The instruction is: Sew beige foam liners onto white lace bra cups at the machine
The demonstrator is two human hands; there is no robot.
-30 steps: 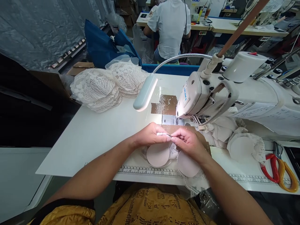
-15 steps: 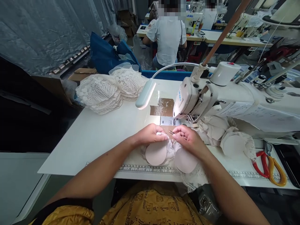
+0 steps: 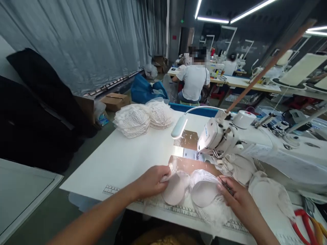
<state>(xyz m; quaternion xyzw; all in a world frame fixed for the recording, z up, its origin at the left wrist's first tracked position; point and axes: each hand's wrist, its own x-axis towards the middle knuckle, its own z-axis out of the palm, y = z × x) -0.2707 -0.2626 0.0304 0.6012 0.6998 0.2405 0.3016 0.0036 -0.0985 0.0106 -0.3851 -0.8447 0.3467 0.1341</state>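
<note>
Hands grip a pale pink padded lace bra (image 3: 190,190) on the white table (image 3: 122,160); left hand (image 3: 150,182) pinches the nine o'clock cup. Right hand (image 3: 236,200), at three o'clock, pinches the other cup's edge with small metal snips (image 3: 226,186).

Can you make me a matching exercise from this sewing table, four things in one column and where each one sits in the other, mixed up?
Things:
1. lace pile
2. scissors
3. lamp
4. padded cups

Places:
A. at the table's right edge
B. between the left hand and right hand
C. at the table's far left corner
D. over the table, beside the sewing machine

Pairs: 1-C, 2-A, 3-D, 4-B
</note>
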